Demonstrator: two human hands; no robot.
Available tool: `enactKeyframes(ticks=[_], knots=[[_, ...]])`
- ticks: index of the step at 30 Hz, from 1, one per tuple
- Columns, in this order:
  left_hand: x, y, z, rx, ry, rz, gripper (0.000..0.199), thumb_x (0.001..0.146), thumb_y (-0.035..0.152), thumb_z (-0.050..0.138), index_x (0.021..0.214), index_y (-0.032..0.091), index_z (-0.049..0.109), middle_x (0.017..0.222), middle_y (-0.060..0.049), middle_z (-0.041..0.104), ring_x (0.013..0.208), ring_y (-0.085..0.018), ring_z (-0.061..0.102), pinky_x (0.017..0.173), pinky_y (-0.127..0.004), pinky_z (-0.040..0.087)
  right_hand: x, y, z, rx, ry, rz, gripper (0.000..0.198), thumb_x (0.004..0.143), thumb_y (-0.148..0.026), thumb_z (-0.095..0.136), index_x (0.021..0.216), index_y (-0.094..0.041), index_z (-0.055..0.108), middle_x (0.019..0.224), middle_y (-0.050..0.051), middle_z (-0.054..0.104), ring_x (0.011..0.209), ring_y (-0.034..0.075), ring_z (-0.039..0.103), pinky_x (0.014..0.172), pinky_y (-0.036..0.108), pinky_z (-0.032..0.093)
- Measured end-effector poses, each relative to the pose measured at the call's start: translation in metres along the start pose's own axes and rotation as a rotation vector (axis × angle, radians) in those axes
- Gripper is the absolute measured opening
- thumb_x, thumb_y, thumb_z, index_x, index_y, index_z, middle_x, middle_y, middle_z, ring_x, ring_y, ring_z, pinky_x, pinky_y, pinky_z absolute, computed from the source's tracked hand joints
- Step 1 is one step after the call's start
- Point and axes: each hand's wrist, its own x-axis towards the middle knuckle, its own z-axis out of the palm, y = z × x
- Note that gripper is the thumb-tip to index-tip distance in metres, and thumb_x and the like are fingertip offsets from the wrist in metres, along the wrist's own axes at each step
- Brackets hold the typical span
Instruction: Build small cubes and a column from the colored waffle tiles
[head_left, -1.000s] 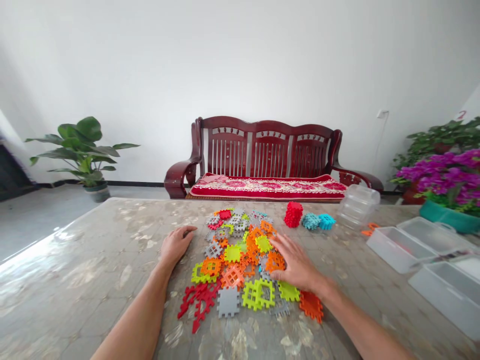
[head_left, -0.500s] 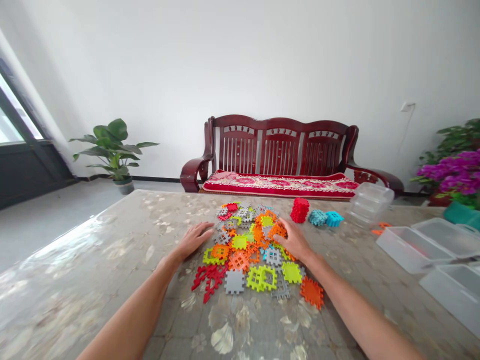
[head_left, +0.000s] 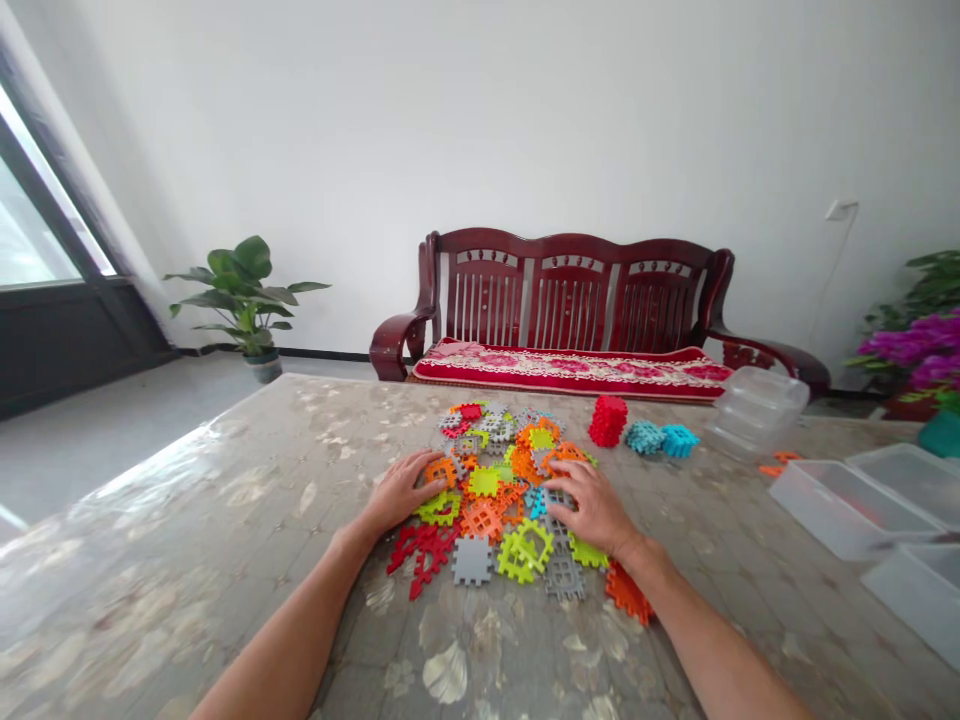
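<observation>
A pile of flat plastic interlocking tiles (head_left: 482,518) in orange, lime, grey, red and blue lies on the table in front of me. At its left edge, my left hand (head_left: 401,492) has its thumb and fingers around an orange tile (head_left: 441,470) with window-like holes. Across the pile, my right hand (head_left: 592,505) rests with its fingers spread and bent over grey tiles (head_left: 556,497), touching them without a visible grip. Below the right wrist, orange tiles (head_left: 628,594) lie partly covered. Lime tiles (head_left: 526,550) and a solid grey tile (head_left: 472,561) lie nearest me.
A red tile stack (head_left: 607,421) and blue tile stacks (head_left: 679,441) stand behind on the right. Clear plastic boxes (head_left: 847,510) line the right side, near stacked clear containers (head_left: 759,412). Beyond the patterned tablecloth (head_left: 300,440) is a wooden bench (head_left: 562,290).
My left hand has come right onto the pile, and the orange tile beside it has shifted away from me. My right hand has moved nearer, from orange tiles to grey ones.
</observation>
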Motion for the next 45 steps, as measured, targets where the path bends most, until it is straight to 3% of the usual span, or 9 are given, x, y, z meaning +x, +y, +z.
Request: enactKeyframes(ticks=[6, 11, 15, 20, 26, 32, 35, 40, 45], knots=[[0.006, 0.000, 0.001, -0.007, 0.053, -0.064, 0.054, 0.087, 0.047, 0.053, 0.136, 0.025, 0.055, 0.133, -0.006, 0.064, 0.120, -0.024, 0.058, 0.107, -0.036, 0.041, -0.002, 0.011, 0.005, -0.015, 0.052, 0.001, 0.021, 0.085, -0.022, 0.062, 0.104, -0.025, 0.072, 0.126, 0.007, 0.065, 0.117, 0.026, 0.058, 0.102, 0.048, 0.043], [0.010, -0.001, 0.001, -0.119, 0.066, -0.099, 0.059, 0.088, 0.047, 0.051, 0.140, 0.020, 0.051, 0.129, -0.008, 0.065, 0.116, -0.024, 0.061, 0.103, -0.037, 0.044, 0.000, -0.002, -0.004, 0.004, 0.073, -0.008, 0.026, 0.091, -0.033, 0.058, 0.112, -0.026, 0.071, 0.128, 0.008, 0.064, 0.120, 0.028, 0.055, 0.106, 0.049, 0.040], [0.003, -0.005, -0.008, -0.228, 0.004, 0.010, 0.076, 0.083, 0.061, 0.055, 0.147, 0.022, 0.043, 0.148, -0.010, 0.048, 0.135, -0.027, 0.045, 0.113, -0.042, 0.035, -0.003, -0.031, -0.014, 0.083, -0.075, -0.107, 0.056, 0.084, -0.059, 0.061, 0.133, -0.030, 0.059, 0.143, 0.008, 0.053, 0.133, 0.032, 0.045, 0.113, 0.053, 0.032], [-0.014, 0.004, -0.014, -0.077, -0.176, 0.145, 0.113, 0.059, 0.081, 0.066, 0.153, 0.027, 0.032, 0.161, -0.015, 0.023, 0.147, -0.041, 0.017, 0.117, -0.057, 0.020, -0.010, -0.065, -0.008, 0.118, -0.294, -0.247, 0.094, 0.066, -0.074, 0.070, 0.146, -0.031, 0.043, 0.155, 0.009, 0.038, 0.142, 0.035, 0.032, 0.117, 0.055, 0.023], [-0.030, 0.028, -0.002, 0.115, -0.305, 0.263, 0.123, 0.050, 0.082, 0.070, 0.155, 0.037, 0.023, 0.163, -0.014, 0.016, 0.147, -0.046, 0.013, 0.114, -0.067, 0.014, 0.002, -0.069, 0.013, 0.023, -0.238, -0.154, 0.063, 0.085, -0.057, 0.063, 0.140, -0.029, 0.052, 0.146, 0.008, 0.050, 0.136, 0.030, 0.040, 0.116, 0.052, 0.027], [-0.032, 0.032, 0.008, 0.151, -0.184, 0.325, 0.101, 0.068, 0.080, 0.060, 0.153, 0.037, 0.027, 0.162, -0.013, 0.023, 0.146, -0.042, 0.021, 0.116, -0.061, 0.020, 0.004, -0.070, 0.012, 0.052, -0.124, -0.143, 0.040, 0.091, -0.044, 0.060, 0.128, -0.028, 0.061, 0.136, 0.006, 0.060, 0.127, 0.026, 0.051, 0.112, 0.048, 0.035], [-0.026, 0.031, 0.010, 0.159, -0.117, 0.294, 0.093, 0.073, 0.075, 0.058, 0.153, 0.037, 0.030, 0.160, -0.013, 0.026, 0.145, -0.040, 0.024, 0.116, -0.059, 0.021, 0.004, -0.059, 0.005, 0.097, -0.011, -0.073, 0.026, 0.095, -0.037, 0.054, 0.115, -0.029, 0.068, 0.125, 0.004, 0.067, 0.117, 0.023, 0.058, 0.105, 0.044, 0.042], [-0.007, 0.029, 0.015, 0.201, 0.014, 0.218, 0.077, 0.081, 0.066, 0.057, 0.149, 0.034, 0.038, 0.159, -0.013, 0.030, 0.144, -0.038, 0.027, 0.115, -0.062, 0.019, 0.008, -0.010, -0.005, 0.077, 0.234, 0.142, 0.030, 0.095, -0.034, 0.045, 0.109, -0.027, 0.071, 0.116, 0.006, 0.070, 0.111, 0.024, 0.061, 0.101, 0.045, 0.046], [0.010, 0.036, 0.014, 0.235, 0.110, 0.196, 0.059, 0.090, 0.051, 0.053, 0.146, 0.035, 0.042, 0.151, -0.009, 0.043, 0.140, -0.032, 0.035, 0.117, -0.058, 0.018, 0.002, 0.041, -0.005, 0.100, 0.285, 0.322, 0.037, 0.092, -0.041, 0.044, 0.106, -0.022, 0.072, 0.116, 0.010, 0.069, 0.111, 0.027, 0.061, 0.102, 0.048, 0.045]])
